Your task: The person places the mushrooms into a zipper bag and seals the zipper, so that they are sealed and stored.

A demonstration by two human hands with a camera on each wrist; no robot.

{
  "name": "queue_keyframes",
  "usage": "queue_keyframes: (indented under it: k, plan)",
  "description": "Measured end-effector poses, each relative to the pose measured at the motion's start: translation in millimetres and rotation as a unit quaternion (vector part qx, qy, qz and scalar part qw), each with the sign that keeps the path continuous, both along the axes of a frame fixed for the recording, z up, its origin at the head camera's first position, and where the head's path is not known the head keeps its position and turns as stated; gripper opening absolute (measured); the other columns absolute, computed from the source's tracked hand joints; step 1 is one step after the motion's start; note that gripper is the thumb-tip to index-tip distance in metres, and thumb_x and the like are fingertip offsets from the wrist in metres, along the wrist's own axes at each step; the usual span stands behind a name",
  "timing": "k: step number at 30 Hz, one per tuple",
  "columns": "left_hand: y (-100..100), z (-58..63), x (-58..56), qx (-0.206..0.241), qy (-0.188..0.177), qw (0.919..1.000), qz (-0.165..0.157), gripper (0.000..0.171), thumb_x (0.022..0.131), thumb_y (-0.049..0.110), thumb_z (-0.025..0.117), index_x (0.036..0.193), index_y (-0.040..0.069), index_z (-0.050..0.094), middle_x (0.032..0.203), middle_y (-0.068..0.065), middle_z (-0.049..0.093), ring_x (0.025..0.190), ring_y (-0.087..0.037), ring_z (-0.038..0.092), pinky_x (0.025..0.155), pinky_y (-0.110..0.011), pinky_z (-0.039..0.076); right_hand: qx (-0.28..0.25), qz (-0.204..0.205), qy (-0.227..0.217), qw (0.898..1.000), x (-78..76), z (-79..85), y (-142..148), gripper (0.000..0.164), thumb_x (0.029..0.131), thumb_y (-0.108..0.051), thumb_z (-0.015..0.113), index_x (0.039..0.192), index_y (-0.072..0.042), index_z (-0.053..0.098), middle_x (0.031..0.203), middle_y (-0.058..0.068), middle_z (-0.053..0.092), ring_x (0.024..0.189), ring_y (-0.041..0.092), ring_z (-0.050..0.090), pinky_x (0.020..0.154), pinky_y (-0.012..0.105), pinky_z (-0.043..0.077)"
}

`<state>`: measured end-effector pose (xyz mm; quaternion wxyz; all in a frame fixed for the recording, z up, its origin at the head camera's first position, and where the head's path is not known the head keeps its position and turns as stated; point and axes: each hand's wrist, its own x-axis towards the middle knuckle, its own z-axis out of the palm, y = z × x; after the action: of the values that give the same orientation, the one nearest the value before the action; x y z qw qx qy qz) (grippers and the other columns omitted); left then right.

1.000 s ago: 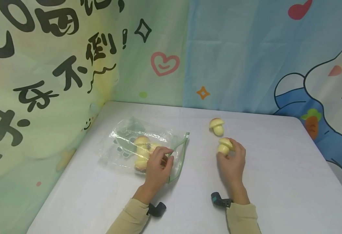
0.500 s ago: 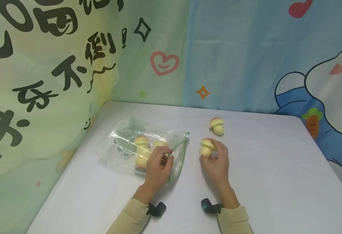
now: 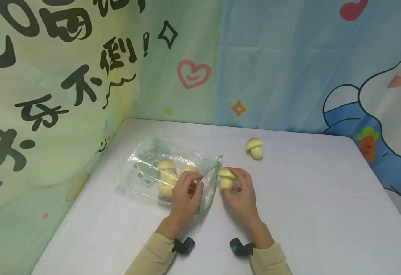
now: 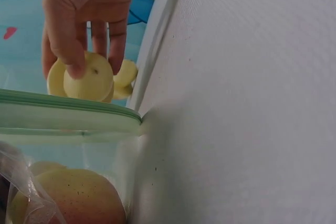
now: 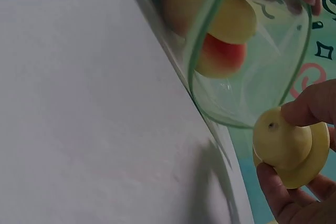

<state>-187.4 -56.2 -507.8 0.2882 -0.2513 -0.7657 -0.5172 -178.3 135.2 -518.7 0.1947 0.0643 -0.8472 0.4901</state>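
- Clear zip bag: lies on the white tabletop; green-edged mouth open, facing right.
- Bagged toy mushrooms: several, inside the bag; pale yellow with reddish caps.
- Left hand: pinches the bag's edge at the mouth.
- Held toy mushroom: positioned between the two hands, just outside the bag mouth; contact with the rim cannot be determined. Cap up, stem down. Pale yellow, orange-tinted cap top; small dark pit in the stem end.
- Right hand: grips the held toy mushroom between thumb and fingers.
- Loose toy mushroom: rests on the tabletop beyond the right hand, apart from both hands.
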Motion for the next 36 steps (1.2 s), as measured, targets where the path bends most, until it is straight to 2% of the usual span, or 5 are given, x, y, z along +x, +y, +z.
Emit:
queue_keyframes:
  k: [6,17,26,36]
  plan:
    - [0,1.0,0.1,-0.006,0.002,1.0,0.006,0.017,0.088,0.003,0.063,0.104,0.006,0.064,0.1,-0.005,0.062,0.067,-0.011,0.058,0.055,-0.015,0.051,0.02,0.039,0.019,0.999,3.7,-3.5,-13,0.067,0.073,0.004,0.076,0.135,-0.009,0.053,0.134,0.017,0.044,0.111,0.03,0.055,0.071,0.038,0.059]
    - [1,1.2,0.0,-0.011,0.011,0.9999,0.001,0.017,0.087,0.0,0.064,0.104,0.004,0.063,0.1,-0.006,0.061,0.067,-0.012,0.058,0.055,-0.015,0.051,-0.01,0.1,0.008,0.995,7.4,-6.1,-30,0.063,0.076,0.005,0.075,0.134,-0.008,0.055,0.132,0.015,0.045,0.112,0.029,0.056,0.07,0.031,0.059]
    - [2,0.0,-0.6,-0.014,0.013,0.9998,0.005,0.016,0.086,-0.002,0.066,0.101,0.003,0.065,0.099,-0.005,0.062,0.068,-0.012,0.057,0.056,-0.015,0.051,-0.008,0.112,0.008,0.994,7.0,-8.9,-31,0.065,0.074,0.007,0.076,0.133,-0.007,0.056,0.131,0.014,0.047,0.112,0.029,0.056,0.069,0.029,0.059]
    - [2,-1.1,0.7,-0.011,0.0,0.9999,0.001,0.015,0.086,0.001,0.064,0.1,0.003,0.066,0.099,-0.005,0.062,0.066,-0.011,0.057,0.057,-0.015,0.051,0.008,0.114,-0.006,0.993,7.8,-11.3,-31,0.063,0.077,0.003,0.076,0.135,-0.009,0.055,0.132,0.012,0.049,0.113,0.027,0.057,0.07,0.027,0.059]
